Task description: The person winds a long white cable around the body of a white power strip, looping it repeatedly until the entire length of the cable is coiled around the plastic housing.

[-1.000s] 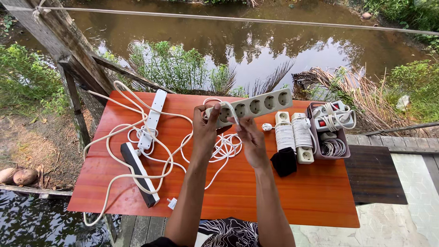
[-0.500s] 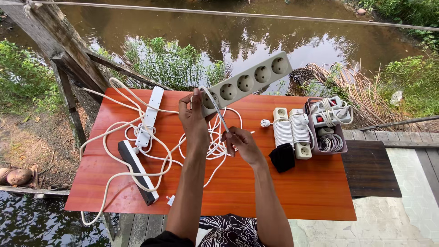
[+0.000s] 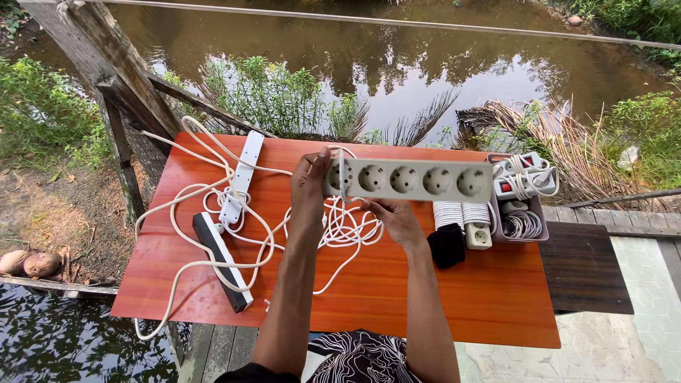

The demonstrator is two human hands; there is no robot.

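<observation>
My left hand (image 3: pixel 310 190) grips the left end of a long grey power strip (image 3: pixel 418 181) with several round sockets, held level above the orange table (image 3: pixel 369 284). A loop of its white cable (image 3: pixel 342 177) crosses the strip's left end. My right hand (image 3: pixel 394 216) is just below the strip, fingers curled on the same white cable, which hangs down to a loose coil (image 3: pixel 347 230) on the table.
On the table's left lie a white power strip (image 3: pixel 240 177) and a black-sided one (image 3: pixel 220 259) amid tangled cable. To the right are wound extension cords (image 3: pixel 464 216), a black cloth (image 3: pixel 447 247) and a brown tray (image 3: pixel 521 206) of cords. Beyond the table are a wooden post and water.
The strip has swung from tilted up to level, its far end moving down and right. My right hand rose from the table to just under the strip, taking cable around its end.
</observation>
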